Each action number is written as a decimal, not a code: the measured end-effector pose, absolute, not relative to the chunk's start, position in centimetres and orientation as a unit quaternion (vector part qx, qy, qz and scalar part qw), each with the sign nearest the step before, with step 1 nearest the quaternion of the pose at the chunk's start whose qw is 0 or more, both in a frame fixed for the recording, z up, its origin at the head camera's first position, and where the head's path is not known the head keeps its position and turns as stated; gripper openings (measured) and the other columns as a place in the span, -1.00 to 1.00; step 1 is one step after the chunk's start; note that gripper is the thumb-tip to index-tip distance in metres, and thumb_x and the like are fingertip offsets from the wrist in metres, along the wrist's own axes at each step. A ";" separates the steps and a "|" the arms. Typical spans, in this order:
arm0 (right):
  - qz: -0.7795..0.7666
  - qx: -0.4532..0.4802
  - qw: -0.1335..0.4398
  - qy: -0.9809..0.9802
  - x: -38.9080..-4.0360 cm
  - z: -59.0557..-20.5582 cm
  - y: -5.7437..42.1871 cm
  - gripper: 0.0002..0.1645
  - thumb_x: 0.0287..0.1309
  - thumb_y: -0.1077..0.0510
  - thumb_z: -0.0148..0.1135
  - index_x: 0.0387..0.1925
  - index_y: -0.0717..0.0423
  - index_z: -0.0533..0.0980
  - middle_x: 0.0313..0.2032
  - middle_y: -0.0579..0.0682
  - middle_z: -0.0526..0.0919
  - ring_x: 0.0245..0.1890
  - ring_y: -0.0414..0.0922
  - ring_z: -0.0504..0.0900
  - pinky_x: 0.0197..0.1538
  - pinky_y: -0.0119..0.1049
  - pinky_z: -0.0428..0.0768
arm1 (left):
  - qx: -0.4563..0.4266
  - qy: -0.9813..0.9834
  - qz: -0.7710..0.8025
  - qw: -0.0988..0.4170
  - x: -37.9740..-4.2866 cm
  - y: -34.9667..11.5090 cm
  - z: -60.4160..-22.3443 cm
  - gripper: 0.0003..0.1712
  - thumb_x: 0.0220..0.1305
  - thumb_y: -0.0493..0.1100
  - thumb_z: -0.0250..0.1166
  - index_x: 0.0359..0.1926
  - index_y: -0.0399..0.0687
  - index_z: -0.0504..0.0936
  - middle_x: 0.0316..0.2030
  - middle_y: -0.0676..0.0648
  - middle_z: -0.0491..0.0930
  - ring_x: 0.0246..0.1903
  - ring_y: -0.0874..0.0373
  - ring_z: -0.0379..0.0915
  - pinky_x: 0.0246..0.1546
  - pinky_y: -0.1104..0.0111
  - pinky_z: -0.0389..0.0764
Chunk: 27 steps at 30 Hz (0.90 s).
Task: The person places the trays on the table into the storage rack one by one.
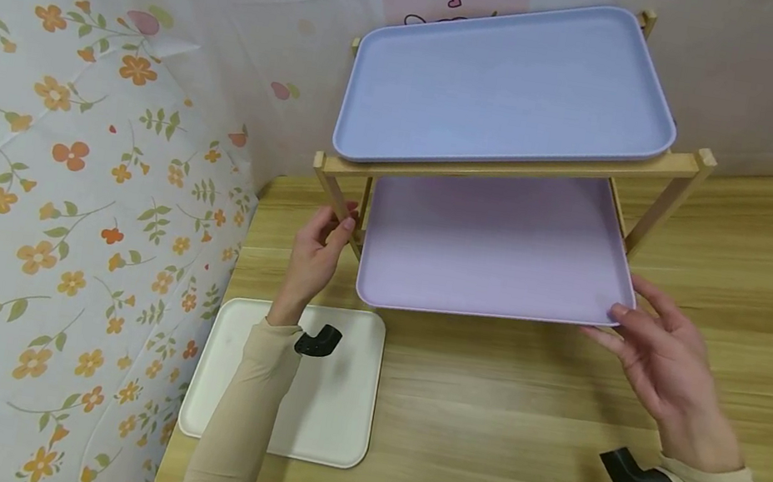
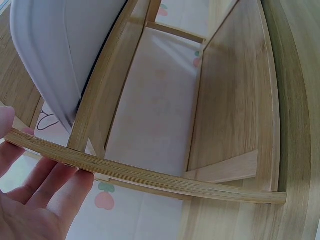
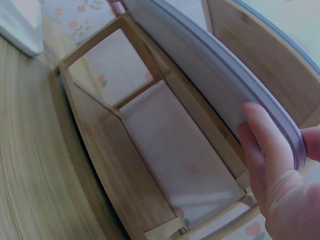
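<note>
The left hand (image 1: 314,255) grips the wooden rack (image 1: 664,204) and the right hand (image 1: 673,366) pinches the purple tray (image 1: 499,250) by its corner, so moving it slow and flat looks best.

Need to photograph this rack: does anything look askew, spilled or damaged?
The lavender tray looks askew: it juts past the front legs of the wooden rack, seemingly farther where the right hand pinches it. No spill or damage shows.

Lilac rectangular tray (image 1: 495,250), partly inside upright wooden rack (image 1: 512,168)
</note>
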State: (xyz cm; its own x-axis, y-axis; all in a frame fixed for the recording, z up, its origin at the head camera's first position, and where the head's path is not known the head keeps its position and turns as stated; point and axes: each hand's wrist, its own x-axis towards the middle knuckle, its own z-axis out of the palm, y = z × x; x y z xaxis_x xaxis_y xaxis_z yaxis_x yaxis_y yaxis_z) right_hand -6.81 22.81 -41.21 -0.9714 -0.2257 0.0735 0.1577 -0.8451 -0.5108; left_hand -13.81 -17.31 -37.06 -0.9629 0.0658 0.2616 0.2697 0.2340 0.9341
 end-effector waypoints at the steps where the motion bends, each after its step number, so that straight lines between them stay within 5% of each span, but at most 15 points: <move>1: -0.959 -0.065 0.087 0.261 -6.8 -41.2 22.6 -0.44 0.27 0.65 -0.36 0.23 0.38 0.29 0.08 0.30 0.56 0.05 0.13 0.64 -0.02 0.01 0.61 | -0.107 -0.781 -0.610 0.083 -13.8 -17.3 -37.1 -0.65 0.40 -0.40 0.04 0.12 -0.59 0.41 0.07 -0.55 0.44 0.07 -0.41 0.44 0.06 -0.07 0.54; 8: -0.941 -0.076 0.033 0.327 -6.4 -41.2 21.6 -0.35 0.14 0.74 -0.25 0.23 0.32 0.21 0.07 0.26 0.59 -0.02 0.08 0.68 -0.05 -0.06 0.64 | -0.114 -0.778 -0.612 0.082 -13.7 -17.3 -37.2 -0.65 0.39 -0.40 0.05 0.10 -0.61 0.41 0.09 -0.57 0.41 0.09 -0.43 0.42 0.09 -0.12 0.51; 14: -0.845 -0.074 -0.047 0.527 -5.8 -41.2 21.7 -0.28 -0.01 0.75 0.03 0.21 0.33 0.30 0.15 0.04 0.46 -0.02 -0.20 0.65 -0.11 -0.39 0.67 | -0.116 -0.785 -0.602 0.084 -13.6 -17.2 -37.0 -0.64 0.40 -0.39 0.04 0.12 -0.60 0.41 0.08 -0.56 0.43 0.09 -0.42 0.42 0.07 -0.13 0.52; 20: -0.684 -0.103 -0.171 0.702 -5.5 -41.1 21.2 -0.41 -0.17 0.72 0.23 0.02 0.52 0.44 0.21 0.06 0.43 0.07 -0.25 0.52 -0.10 -0.62 0.58 | -0.108 -0.789 -0.599 0.089 -13.5 -17.3 -36.9 -0.64 0.40 -0.36 0.07 0.11 -0.57 0.44 0.05 -0.55 0.45 0.08 -0.40 0.44 0.01 0.29 0.58; 23: -0.552 -0.128 -0.247 0.786 -5.7 -41.1 20.9 -0.66 0.06 0.33 0.37 -0.13 0.48 0.56 0.18 0.20 0.46 0.17 -0.18 0.44 0.07 -0.64 0.46 | -0.108 -0.790 -0.597 0.091 -13.5 -17.2 -36.8 -0.65 0.39 -0.37 0.07 0.10 -0.56 0.45 0.05 -0.55 0.44 0.07 -0.42 0.43 -0.06 0.46 0.56; 27: -0.439 -0.186 -0.341 0.810 -6.1 -41.0 20.3 -0.42 0.21 -0.17 0.25 -0.34 0.36 0.65 -0.02 0.38 0.57 -0.01 0.15 0.48 0.13 -0.49 0.27 | -0.106 -0.792 -0.595 0.093 -13.4 -17.2 -36.8 -0.65 0.39 -0.36 0.07 0.10 -0.57 0.45 0.04 -0.52 0.45 0.07 -0.42 0.43 -0.08 0.50 0.56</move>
